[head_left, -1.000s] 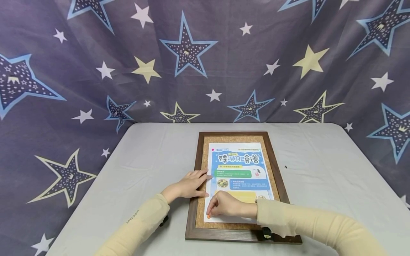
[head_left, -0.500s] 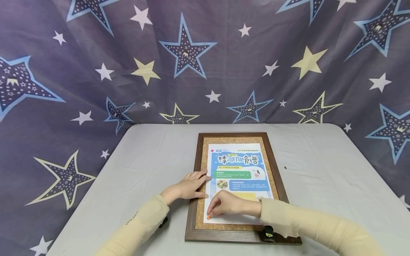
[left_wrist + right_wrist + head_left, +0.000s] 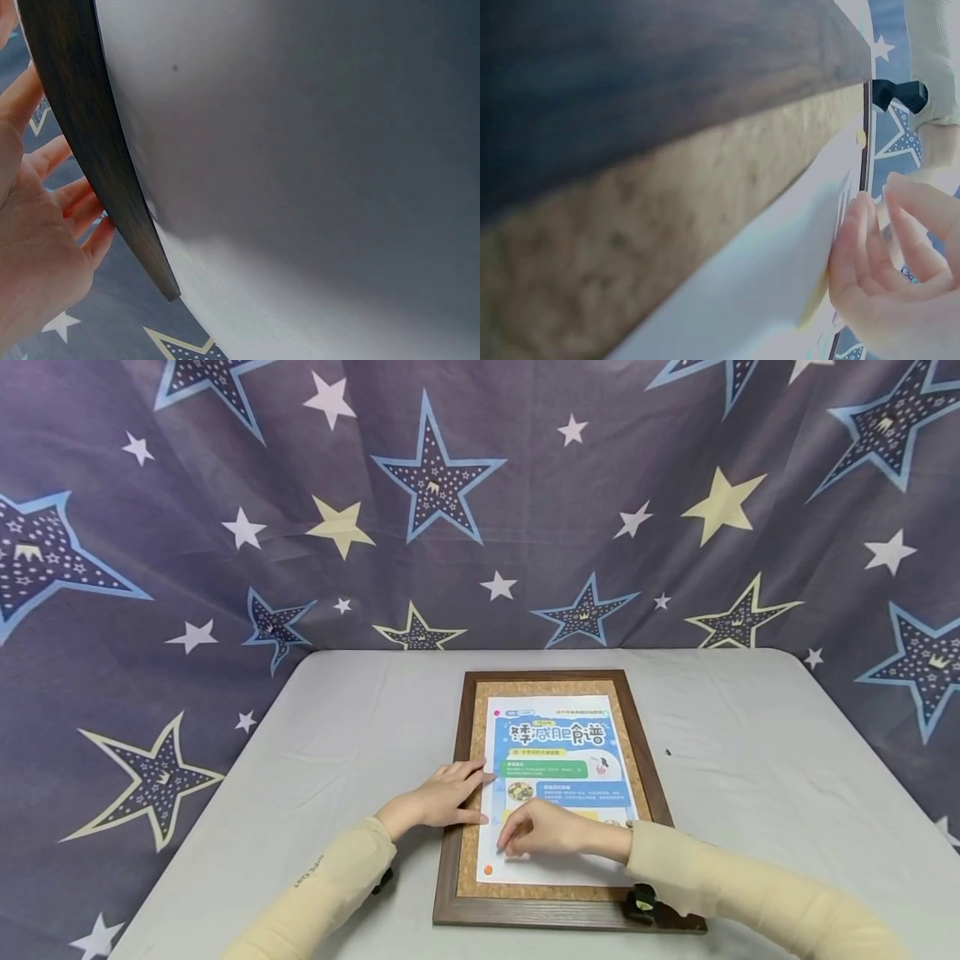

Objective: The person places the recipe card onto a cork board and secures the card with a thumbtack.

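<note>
A printed poster (image 3: 557, 860) lies on a cork board (image 3: 468, 852) with a brown wooden frame (image 3: 652, 760). At its lower left corner sits an orange pushpin (image 3: 488, 870), and a pink pushpin (image 3: 497, 713) marks the upper left. My left hand (image 3: 442, 795) rests across the frame's left side, fingers spread, tips on the poster's left edge. Just right of the orange pin, my right hand (image 3: 546, 828) is over the poster, fingers loosely bent. The right wrist view shows that hand (image 3: 900, 262) with thumb and fingers apart, holding nothing. The poster's lower middle is partly hidden by it.
The board lies on a table (image 3: 360, 718) with a pale grey cloth. A small dark speck (image 3: 668, 752) is on the cloth right of the frame. Behind hangs a star-patterned curtain (image 3: 525, 485).
My right hand has let go of the orange pushpin and moved up and to the right. The pin stays in the poster's corner. My left hand has kept its place.
</note>
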Available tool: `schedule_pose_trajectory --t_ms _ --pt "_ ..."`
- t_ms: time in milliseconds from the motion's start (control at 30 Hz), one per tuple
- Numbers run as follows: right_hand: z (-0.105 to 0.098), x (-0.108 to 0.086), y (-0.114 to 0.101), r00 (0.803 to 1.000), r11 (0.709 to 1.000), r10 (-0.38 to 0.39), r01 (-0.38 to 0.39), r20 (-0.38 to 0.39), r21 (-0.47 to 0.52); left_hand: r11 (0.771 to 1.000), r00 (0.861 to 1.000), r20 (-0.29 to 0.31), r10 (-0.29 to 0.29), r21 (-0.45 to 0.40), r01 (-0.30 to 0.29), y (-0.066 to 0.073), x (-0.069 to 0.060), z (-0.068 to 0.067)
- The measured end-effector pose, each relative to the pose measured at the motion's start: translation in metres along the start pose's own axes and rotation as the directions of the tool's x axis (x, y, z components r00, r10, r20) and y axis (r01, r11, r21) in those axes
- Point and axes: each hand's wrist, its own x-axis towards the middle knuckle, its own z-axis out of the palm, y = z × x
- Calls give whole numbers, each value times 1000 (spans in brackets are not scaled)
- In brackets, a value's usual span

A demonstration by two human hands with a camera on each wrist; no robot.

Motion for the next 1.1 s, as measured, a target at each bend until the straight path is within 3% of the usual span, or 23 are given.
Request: schedule_pose_trajectory --t_ms 467,767,933,1100 --pt "-16 -11 6 999 999 -42 41 -33 -6 1000 1000 7 -5 1 5 0 0 0" --pt "-29 -20 12 996 999 -23 19 -91 -46 1000 1000 12 -8 -3 8 1 0 -1" --pt "-38 -27 16 990 990 -47 29 -134 -135 1000 1000 12 -5 2 5 0 1 0" --pt "-50 -37 19 982 976 -23 -18 -185 -217 1000 1000 11 -1 5 0 0 1 0"
